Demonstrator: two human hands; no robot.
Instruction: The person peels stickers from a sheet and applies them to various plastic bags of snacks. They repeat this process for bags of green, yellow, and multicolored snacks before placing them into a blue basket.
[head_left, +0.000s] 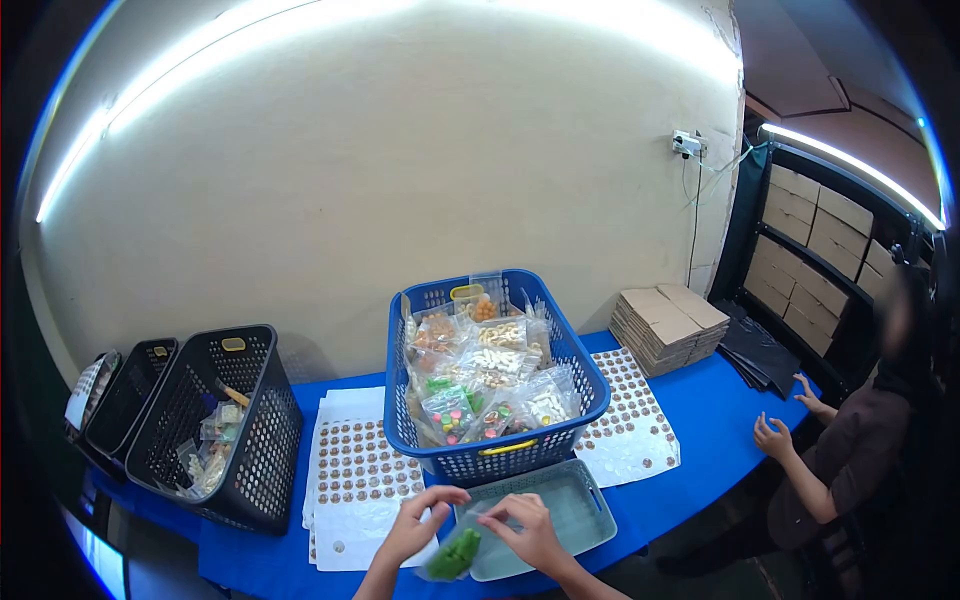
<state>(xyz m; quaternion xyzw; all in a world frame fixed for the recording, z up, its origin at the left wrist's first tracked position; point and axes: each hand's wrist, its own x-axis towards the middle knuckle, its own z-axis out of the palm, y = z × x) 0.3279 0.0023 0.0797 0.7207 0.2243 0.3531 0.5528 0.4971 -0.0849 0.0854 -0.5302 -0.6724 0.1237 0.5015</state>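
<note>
My right hand (525, 530) pinches the top of a small clear plastic bag (452, 556) with green pieces in it. The bag hangs tilted between my hands, over the near left edge of a grey-green tray (598, 512), and is slightly blurred. My left hand (412, 522) is beside the bag's upper part, its thumb and fingers curved and apart with nothing visible in them. Just behind the tray, a blue basket (398, 440) is heaped with clear bags of white, orange, green and multicoloured pieces.
Sheets of round stickers (365, 470) lie on the blue table (700, 440) on both sides of the basket. Dark baskets (265, 430) stand left. Folded cardboard (665, 325) is stacked at right, near black bags (758, 350). A seated person (850, 450) has both hands by the table.
</note>
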